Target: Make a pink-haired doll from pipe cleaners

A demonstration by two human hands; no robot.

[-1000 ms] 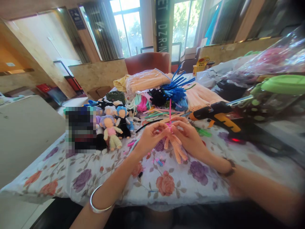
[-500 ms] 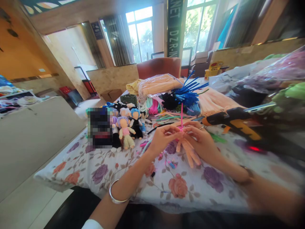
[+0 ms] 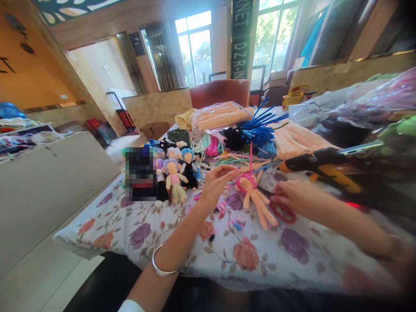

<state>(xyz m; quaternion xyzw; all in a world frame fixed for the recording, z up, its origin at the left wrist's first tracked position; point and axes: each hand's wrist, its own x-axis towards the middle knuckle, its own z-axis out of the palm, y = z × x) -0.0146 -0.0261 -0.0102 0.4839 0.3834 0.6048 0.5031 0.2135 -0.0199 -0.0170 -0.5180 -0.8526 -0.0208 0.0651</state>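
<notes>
A peach pipe-cleaner doll (image 3: 255, 199) with pink hair and one long pink strand pointing up is above the table's near middle. My left hand (image 3: 216, 184) pinches at the left edge of its head. To the doll's right, my right hand (image 3: 292, 195) is closed at the red-handled scissors (image 3: 286, 215), whose blades are mostly hidden behind the doll. Small pink and blue offcuts (image 3: 238, 224) lie on the cloth below.
Finished dolls (image 3: 177, 182) stand in a group at the left. A glue gun (image 3: 312, 162) with a red light near it is at the right. Bundles of blue pipe cleaners (image 3: 260, 130) and peach ones (image 3: 299, 138) lie behind. The floral tablecloth (image 3: 139, 236) covers the table.
My right hand has left the doll's head, moved right and taken hold of the scissors. My left hand remains at the head, now showing the doll's pink hair and body.
</notes>
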